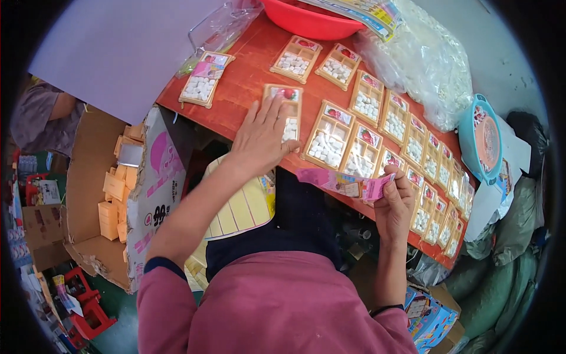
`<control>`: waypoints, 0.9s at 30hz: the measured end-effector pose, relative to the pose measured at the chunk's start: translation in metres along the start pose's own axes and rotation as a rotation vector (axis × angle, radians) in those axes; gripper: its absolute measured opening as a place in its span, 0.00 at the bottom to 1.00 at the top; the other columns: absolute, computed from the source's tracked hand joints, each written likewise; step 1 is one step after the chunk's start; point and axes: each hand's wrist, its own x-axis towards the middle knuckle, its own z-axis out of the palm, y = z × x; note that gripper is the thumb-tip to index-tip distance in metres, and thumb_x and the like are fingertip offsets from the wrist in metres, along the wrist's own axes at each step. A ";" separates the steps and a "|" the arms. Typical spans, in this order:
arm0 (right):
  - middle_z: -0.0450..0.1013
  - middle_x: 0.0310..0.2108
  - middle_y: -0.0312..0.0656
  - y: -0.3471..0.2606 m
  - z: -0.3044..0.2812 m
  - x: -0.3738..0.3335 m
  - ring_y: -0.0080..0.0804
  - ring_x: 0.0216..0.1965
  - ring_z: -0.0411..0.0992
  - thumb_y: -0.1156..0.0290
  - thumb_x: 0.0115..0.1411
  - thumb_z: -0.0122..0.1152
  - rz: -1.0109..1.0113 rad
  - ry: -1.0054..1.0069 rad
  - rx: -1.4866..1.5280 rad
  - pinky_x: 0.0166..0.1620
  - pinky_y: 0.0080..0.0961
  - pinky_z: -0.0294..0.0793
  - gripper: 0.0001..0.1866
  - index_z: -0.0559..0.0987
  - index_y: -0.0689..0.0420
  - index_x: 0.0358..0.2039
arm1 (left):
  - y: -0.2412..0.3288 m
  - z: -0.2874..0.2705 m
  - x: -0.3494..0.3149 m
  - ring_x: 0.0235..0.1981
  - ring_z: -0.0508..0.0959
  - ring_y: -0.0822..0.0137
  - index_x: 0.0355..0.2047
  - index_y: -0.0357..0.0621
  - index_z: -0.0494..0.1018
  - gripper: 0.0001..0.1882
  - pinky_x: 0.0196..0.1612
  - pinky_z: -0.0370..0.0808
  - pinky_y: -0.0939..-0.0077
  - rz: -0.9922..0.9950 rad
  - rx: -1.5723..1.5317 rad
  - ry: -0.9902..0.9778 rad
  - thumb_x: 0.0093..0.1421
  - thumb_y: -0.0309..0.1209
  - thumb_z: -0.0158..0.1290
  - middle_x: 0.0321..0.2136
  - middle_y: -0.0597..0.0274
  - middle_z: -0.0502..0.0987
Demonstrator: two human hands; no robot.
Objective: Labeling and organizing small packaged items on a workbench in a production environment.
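My left hand (261,134) lies with its fingers spread across a small tan tray (291,125). White pellet-like pieces and a card with a strawberry picture show in the tray beside my fingers. Between the thumb and fingers of my right hand (396,205), one end of a pink printed paper strip (342,182) is pinched. The strip stretches left over the table's near edge, in front of the filled trays. A similar tray (327,141) with white pieces stands just right of my left hand. Another tray (203,81), at the far left, has a pink band across it.
Several more filled trays (416,140) stand in rows along the red table (244,74). At the back are a red basin (306,20) and a large clear bag of white pieces (421,56). A turquoise basin (479,141) stands right. A cardboard box (82,189) of tan trays sits left.
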 end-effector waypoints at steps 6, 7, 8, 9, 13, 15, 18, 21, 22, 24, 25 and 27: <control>0.73 0.38 0.37 0.003 0.013 0.042 0.24 0.38 0.73 0.74 0.56 0.61 0.021 -0.229 0.011 0.44 0.26 0.74 0.21 0.69 0.63 0.50 | 0.040 -0.003 -0.038 0.65 0.42 0.40 0.62 0.26 0.44 0.41 0.63 0.34 0.42 -0.382 0.022 0.070 0.57 0.41 0.46 0.63 0.35 0.44; 0.73 0.38 0.37 0.004 0.021 0.048 0.24 0.38 0.73 0.74 0.56 0.61 0.032 -0.242 0.007 0.44 0.26 0.74 0.21 0.69 0.63 0.50 | 0.038 -0.003 -0.039 0.65 0.42 0.40 0.62 0.26 0.44 0.41 0.63 0.34 0.42 -0.399 0.020 0.070 0.57 0.41 0.46 0.63 0.35 0.44; 0.73 0.38 0.37 0.003 0.027 0.055 0.24 0.37 0.73 0.75 0.56 0.61 0.036 -0.257 0.017 0.43 0.25 0.74 0.21 0.69 0.63 0.49 | 0.036 -0.003 -0.038 0.66 0.40 0.41 0.62 0.27 0.43 0.43 0.63 0.33 0.43 -0.395 -0.042 0.101 0.56 0.43 0.48 0.63 0.35 0.43; 0.73 0.37 0.37 0.003 0.034 0.061 0.24 0.37 0.73 0.75 0.55 0.61 0.040 -0.271 0.026 0.42 0.24 0.74 0.21 0.70 0.63 0.49 | 0.034 -0.006 -0.038 0.66 0.38 0.42 0.62 0.28 0.42 0.46 0.63 0.32 0.43 -0.389 -0.103 0.133 0.54 0.44 0.50 0.64 0.36 0.42; 0.74 0.36 0.39 0.008 0.059 0.079 0.24 0.35 0.74 0.77 0.56 0.59 0.067 -0.262 0.014 0.38 0.21 0.76 0.19 0.70 0.64 0.49 | 0.013 -0.021 -0.059 0.66 0.39 0.42 0.62 0.28 0.40 0.39 0.65 0.36 0.48 -0.344 -0.228 0.214 0.57 0.33 0.45 0.63 0.34 0.42; 0.74 0.36 0.40 0.017 0.073 0.086 0.25 0.34 0.75 0.77 0.57 0.58 0.074 -0.250 0.001 0.37 0.21 0.77 0.18 0.70 0.64 0.48 | 0.001 -0.035 -0.070 0.63 0.53 0.46 0.60 0.27 0.49 0.31 0.64 0.48 0.54 -0.363 -0.221 0.302 0.59 0.30 0.41 0.60 0.36 0.54; 0.74 0.36 0.41 0.032 0.088 0.098 0.26 0.34 0.75 0.77 0.57 0.57 0.077 -0.209 -0.119 0.37 0.23 0.78 0.14 0.71 0.64 0.44 | -0.016 -0.038 -0.075 0.40 0.75 0.68 0.45 0.30 0.70 0.20 0.42 0.74 0.73 -0.586 -1.707 0.514 0.63 0.36 0.42 0.39 0.55 0.75; 0.74 0.35 0.41 0.045 0.097 0.105 0.26 0.33 0.75 0.78 0.58 0.57 0.083 -0.203 -0.217 0.37 0.23 0.78 0.13 0.71 0.64 0.44 | -0.018 -0.048 -0.069 0.34 0.75 0.73 0.43 0.31 0.71 0.19 0.32 0.75 0.78 -0.669 -1.715 0.429 0.64 0.37 0.44 0.35 0.56 0.75; 0.74 0.35 0.41 0.046 0.100 0.106 0.26 0.32 0.74 0.78 0.57 0.57 0.103 -0.189 -0.247 0.36 0.21 0.78 0.14 0.70 0.64 0.44 | -0.018 -0.042 -0.064 0.29 0.76 0.75 0.43 0.30 0.71 0.17 0.26 0.75 0.82 -0.698 -1.594 0.472 0.60 0.32 0.52 0.31 0.57 0.76; 0.74 0.34 0.41 0.048 0.105 0.107 0.26 0.32 0.74 0.78 0.57 0.58 0.107 -0.179 -0.308 0.35 0.20 0.77 0.15 0.70 0.64 0.45 | -0.023 -0.030 -0.059 0.27 0.76 0.76 0.43 0.30 0.71 0.17 0.25 0.74 0.84 -0.679 -1.536 0.504 0.57 0.29 0.55 0.29 0.58 0.76; 0.73 0.34 0.41 0.049 0.106 0.107 0.25 0.32 0.74 0.78 0.56 0.59 0.107 -0.167 -0.365 0.35 0.19 0.76 0.16 0.70 0.65 0.45 | -0.026 -0.026 -0.057 0.25 0.76 0.77 0.42 0.29 0.71 0.17 0.24 0.74 0.86 -0.655 -1.475 0.531 0.54 0.26 0.59 0.28 0.59 0.77; 0.73 0.34 0.41 0.050 0.109 0.109 0.24 0.32 0.73 0.77 0.54 0.61 0.109 -0.160 -0.426 0.35 0.18 0.76 0.18 0.69 0.65 0.45 | -0.031 -0.022 -0.055 0.24 0.76 0.77 0.42 0.29 0.71 0.18 0.25 0.74 0.86 -0.671 -1.465 0.528 0.53 0.25 0.59 0.28 0.59 0.77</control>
